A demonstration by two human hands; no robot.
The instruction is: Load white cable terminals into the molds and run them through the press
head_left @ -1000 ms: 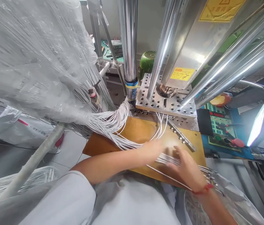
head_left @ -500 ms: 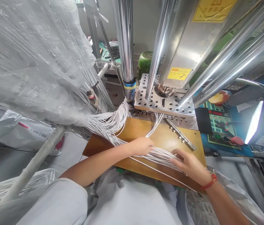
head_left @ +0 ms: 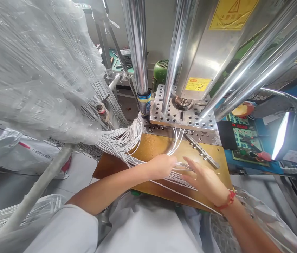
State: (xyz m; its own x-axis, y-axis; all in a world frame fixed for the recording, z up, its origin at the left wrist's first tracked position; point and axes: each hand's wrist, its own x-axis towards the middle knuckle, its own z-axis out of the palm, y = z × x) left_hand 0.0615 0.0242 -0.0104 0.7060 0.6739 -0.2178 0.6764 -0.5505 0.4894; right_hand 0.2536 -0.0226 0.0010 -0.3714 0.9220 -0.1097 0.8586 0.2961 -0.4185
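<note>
My left hand (head_left: 161, 167) is closed around a bundle of thin white cables (head_left: 178, 180) above the brown board (head_left: 148, 144). Just right of it, my right hand (head_left: 205, 181) has its fingers stretched and apart at the loose cable ends, some of which pass behind it. One single cable (head_left: 185, 195) runs apart from the bundle toward the board's front right corner. Behind my left hand, a few white cables (head_left: 175, 142) come out from under the drilled metal plate (head_left: 161, 102). A narrow metal bar with small pegs (head_left: 202, 151) lies slantwise on the board.
Steel columns (head_left: 141, 45) and a metal press housing (head_left: 198, 66) rise behind the plate. Plastic-wrapped cables (head_left: 40, 70) hang at the left over a wrapped pole (head_left: 37, 186). At the right are a control panel (head_left: 241, 135), a bitten apple (head_left: 243, 109) and a bright lamp (head_left: 280, 137).
My right hand has moved left and slightly up, closer to my left hand, and its fingers have straightened. My left hand keeps its grip on the cables. The view has shifted slightly.
</note>
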